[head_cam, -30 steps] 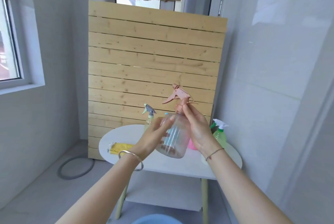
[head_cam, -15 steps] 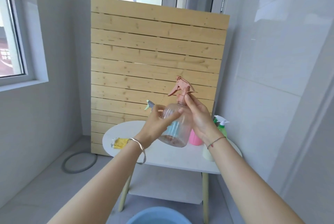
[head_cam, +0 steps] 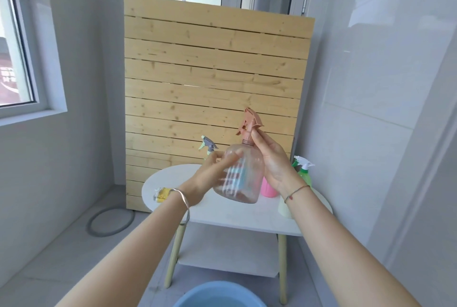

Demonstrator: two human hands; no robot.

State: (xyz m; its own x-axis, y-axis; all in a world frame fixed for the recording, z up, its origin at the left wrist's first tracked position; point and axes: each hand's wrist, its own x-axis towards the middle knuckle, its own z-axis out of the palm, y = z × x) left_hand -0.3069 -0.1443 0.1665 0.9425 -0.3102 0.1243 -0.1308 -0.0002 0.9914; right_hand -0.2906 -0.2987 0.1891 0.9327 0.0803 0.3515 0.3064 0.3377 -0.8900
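Above the white table (head_cam: 242,215), the left hand (head_cam: 210,175) is gripping the body of the clear pink spray bottle (head_cam: 244,183), fingers curled around it, while the right hand (head_cam: 274,160) is pinching its neck under the trigger head (head_cam: 249,122).

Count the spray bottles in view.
3. Clear pink bottle in the left hand and right hand; grey-triggered bottle behind the left hand; green bottle at the right edge of the table. More may be hidden.

The white table (head_cam: 235,217) carries a pink bottle (head_cam: 268,189). A green sprayer (head_cam: 305,178) stands just right of it, a yellow packet (head_cam: 162,194) far left.
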